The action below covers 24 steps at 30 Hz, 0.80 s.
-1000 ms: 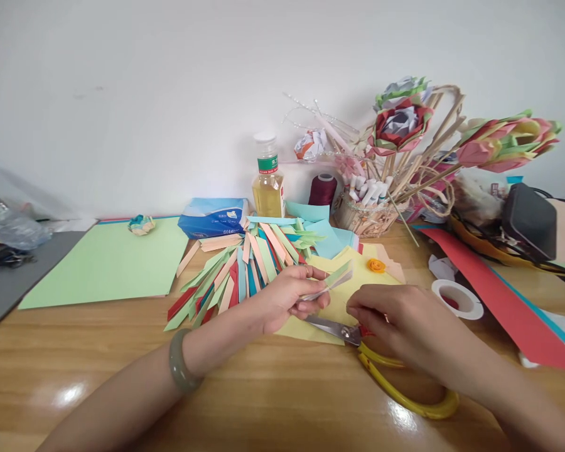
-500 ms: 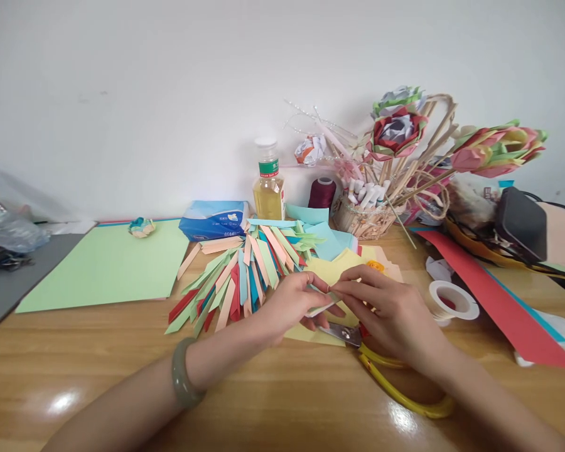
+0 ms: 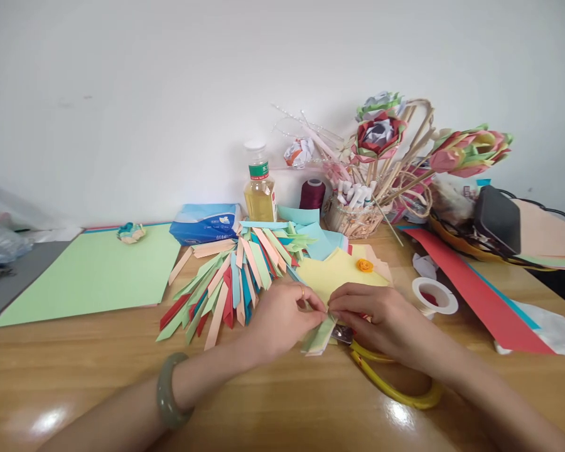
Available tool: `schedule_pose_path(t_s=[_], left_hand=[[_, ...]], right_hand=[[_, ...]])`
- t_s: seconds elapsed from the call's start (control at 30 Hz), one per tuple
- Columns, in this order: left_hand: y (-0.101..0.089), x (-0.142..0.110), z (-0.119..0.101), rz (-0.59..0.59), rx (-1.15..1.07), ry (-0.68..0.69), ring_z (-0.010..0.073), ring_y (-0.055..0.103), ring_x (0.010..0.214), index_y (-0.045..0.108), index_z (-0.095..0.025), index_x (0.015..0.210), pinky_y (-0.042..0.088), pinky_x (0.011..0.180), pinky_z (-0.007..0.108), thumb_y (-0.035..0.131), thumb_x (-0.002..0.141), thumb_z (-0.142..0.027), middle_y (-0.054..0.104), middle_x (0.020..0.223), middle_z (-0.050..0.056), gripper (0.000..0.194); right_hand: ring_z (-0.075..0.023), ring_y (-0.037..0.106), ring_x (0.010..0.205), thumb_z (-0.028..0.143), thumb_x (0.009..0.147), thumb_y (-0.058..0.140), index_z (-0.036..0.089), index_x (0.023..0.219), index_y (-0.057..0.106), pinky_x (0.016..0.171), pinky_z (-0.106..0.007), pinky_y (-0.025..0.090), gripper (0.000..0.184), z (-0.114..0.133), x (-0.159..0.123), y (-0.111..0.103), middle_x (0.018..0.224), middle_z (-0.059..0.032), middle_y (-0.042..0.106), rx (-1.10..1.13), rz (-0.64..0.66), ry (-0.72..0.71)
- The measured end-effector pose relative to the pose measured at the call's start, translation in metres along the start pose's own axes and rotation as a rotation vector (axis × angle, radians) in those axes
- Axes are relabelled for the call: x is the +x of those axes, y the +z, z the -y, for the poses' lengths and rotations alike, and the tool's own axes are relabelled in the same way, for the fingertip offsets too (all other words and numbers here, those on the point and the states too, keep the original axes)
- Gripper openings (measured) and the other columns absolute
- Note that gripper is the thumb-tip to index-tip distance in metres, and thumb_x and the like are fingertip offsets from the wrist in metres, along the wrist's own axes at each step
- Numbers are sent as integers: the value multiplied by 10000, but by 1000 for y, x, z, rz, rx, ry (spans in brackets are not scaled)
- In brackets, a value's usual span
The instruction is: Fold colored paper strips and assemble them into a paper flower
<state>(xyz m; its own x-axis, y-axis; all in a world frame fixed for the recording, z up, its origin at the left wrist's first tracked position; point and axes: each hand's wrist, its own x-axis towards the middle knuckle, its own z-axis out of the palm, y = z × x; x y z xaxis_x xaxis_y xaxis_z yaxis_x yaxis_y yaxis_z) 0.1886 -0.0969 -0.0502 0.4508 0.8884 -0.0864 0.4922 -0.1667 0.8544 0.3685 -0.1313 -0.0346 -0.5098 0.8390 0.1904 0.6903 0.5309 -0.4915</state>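
My left hand [image 3: 289, 317] and my right hand [image 3: 374, 314] meet with pinched fingertips at the upper end of a small pale green folded paper strip [image 3: 321, 339]. The strip hangs tilted down below the fingers, its lower end showing several layers. Under my right hand lie scissors with yellow handles [image 3: 405, 397], their blades partly covered by the hands and paper. A yellow paper sheet [image 3: 332, 271] lies just beyond my fingers, with a small orange paper rose [image 3: 364, 265] on it. To the left of my hands spreads a pile of coloured paper strips [image 3: 226, 282].
A blue tissue pack [image 3: 204, 224], a bottle of yellow liquid [image 3: 260, 194] and a maroon thread spool [image 3: 312, 194] stand at the wall. Paper flowers rise from a basket [image 3: 353, 220]. At right are a white tape roll [image 3: 435, 296] and red paper [image 3: 480, 295]; green sheets [image 3: 89, 270] lie left.
My right hand has come left to meet the left hand at the paper. The folded strip has turned from pointing up right to hanging downward between both hands. The view has shifted slightly right.
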Motion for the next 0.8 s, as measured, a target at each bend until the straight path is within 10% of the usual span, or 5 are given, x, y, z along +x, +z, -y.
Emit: schedule_pose_path(t_s=[0.23, 0.43, 0.8], left_hand=[[4, -4, 9, 138, -46, 32, 139, 532, 680, 645, -188, 759, 404, 624, 250, 592, 724, -272, 633, 744, 14, 105], [-2, -5, -2, -136, 369, 198, 193, 484, 887, 600, -175, 760, 398, 787, 336, 458, 780, -163, 600, 836, 34, 144], [1, 0, -3, -32, 550, 215, 224, 461, 915, 625, -182, 779, 408, 760, 356, 510, 794, -285, 587, 799, 39, 155]], right_hand=[[-122, 604, 688, 146, 882, 420, 155, 801, 678, 614, -222, 459, 271, 0, -3, 2, 807, -62, 650, -5, 49, 24], [-127, 617, 718, 123, 874, 421, 158, 848, 677, 642, -230, 473, 260, -1, -4, 1, 844, -64, 652, -2, 56, 13], [-125, 617, 701, 124, 872, 416, 164, 855, 682, 633, -229, 476, 270, -2, -5, -1, 845, -60, 655, 2, 71, 12]])
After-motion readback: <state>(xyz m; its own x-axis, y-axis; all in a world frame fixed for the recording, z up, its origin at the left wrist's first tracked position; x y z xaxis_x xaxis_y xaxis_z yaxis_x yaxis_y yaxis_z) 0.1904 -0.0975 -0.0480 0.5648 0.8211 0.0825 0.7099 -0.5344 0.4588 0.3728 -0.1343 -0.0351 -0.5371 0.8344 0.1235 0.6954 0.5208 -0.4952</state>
